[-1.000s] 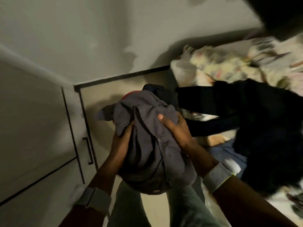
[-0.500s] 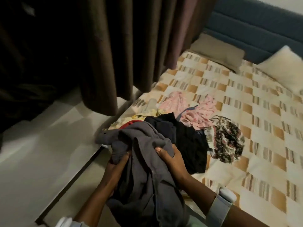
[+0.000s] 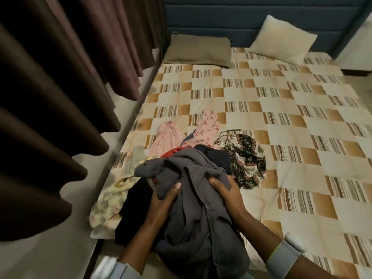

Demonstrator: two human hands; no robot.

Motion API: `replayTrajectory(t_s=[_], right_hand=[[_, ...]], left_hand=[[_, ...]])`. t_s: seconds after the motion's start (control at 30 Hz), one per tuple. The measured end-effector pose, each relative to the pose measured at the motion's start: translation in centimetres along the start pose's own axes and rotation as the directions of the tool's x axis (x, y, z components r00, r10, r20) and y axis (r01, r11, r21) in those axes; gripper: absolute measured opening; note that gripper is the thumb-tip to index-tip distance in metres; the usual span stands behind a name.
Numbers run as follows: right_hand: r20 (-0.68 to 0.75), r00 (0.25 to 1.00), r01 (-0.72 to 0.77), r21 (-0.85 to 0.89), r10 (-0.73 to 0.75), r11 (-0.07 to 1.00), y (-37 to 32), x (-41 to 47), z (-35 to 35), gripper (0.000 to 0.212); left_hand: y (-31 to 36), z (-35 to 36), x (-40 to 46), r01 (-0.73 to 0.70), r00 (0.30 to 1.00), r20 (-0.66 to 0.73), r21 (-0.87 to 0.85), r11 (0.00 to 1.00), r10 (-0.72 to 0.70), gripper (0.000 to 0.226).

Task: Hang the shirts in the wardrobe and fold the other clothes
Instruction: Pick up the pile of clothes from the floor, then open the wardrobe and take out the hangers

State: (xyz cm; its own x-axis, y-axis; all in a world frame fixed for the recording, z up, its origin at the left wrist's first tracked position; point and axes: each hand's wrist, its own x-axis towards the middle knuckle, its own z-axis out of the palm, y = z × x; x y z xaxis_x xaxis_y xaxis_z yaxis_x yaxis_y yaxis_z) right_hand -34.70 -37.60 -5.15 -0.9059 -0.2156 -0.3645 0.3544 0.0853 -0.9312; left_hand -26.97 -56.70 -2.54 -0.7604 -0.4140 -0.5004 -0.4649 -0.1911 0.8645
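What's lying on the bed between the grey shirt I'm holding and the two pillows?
In the head view, beyond the grey shirt: a pink floral garment and a dark patterned one, then bare checked bedspread up to the pillows.

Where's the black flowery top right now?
In the head view, the black flowery top lies crumpled on the checked bedspread, just right of the clothes pile, beyond the right hand.

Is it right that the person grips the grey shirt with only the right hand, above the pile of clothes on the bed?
Not quite. In the head view both hands grip the grey shirt: the left hand and the right hand. The rest holds: it is above the pile of clothes on the bed.
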Motion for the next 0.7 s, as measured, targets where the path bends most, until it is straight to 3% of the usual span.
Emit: replayTrajectory(t_s=[0.1,0.27,0.33,0.4,0.5,0.6,0.7], right_hand=[[-0.053,0.997,-0.054,0.050,0.057,0.997,0.3,5.4,-3.3,0.068],[-0.070,0.991,-0.104,0.106,0.112,0.989,0.7,13.2,-6.8,0.059],[-0.080,0.988,-0.125,0.112,0.134,0.986,1.1,15.3,-7.2,0.039],[-0.078,0.986,-0.141,0.111,0.150,0.984,1.7,17.1,-7.5,0.036],[-0.024,0.975,-0.221,-0.024,0.221,0.975,4.4,20.5,-8.4,0.040],[-0.048,0.948,-0.319,-0.195,0.316,0.927,7.6,22.8,-8.9,0.024],[-0.025,0.942,-0.332,-0.246,0.336,0.911,7.8,22.7,-8.3,0.019]], left_hand=[[1.1,4.2,5.1,0.023,1.000,-0.017,0.055,0.998,-0.022,0.124],[1.7,8.9,13.0,0.024,1.000,-0.014,0.231,0.973,-0.021,0.101],[2.6,9.9,14.8,0.023,1.000,0.011,0.253,0.967,-0.027,0.089],[2.8,10.3,16.8,0.042,0.998,0.027,0.286,0.957,-0.052,0.086],[2.0,10.6,19.1,0.093,0.994,0.010,0.430,0.898,-0.108,0.082],[0.7,10.6,19.1,0.134,0.986,0.006,0.566,0.813,-0.166,0.058],[-1.2,9.9,17.5,0.163,0.975,0.031,0.574,0.802,-0.221,0.062]])
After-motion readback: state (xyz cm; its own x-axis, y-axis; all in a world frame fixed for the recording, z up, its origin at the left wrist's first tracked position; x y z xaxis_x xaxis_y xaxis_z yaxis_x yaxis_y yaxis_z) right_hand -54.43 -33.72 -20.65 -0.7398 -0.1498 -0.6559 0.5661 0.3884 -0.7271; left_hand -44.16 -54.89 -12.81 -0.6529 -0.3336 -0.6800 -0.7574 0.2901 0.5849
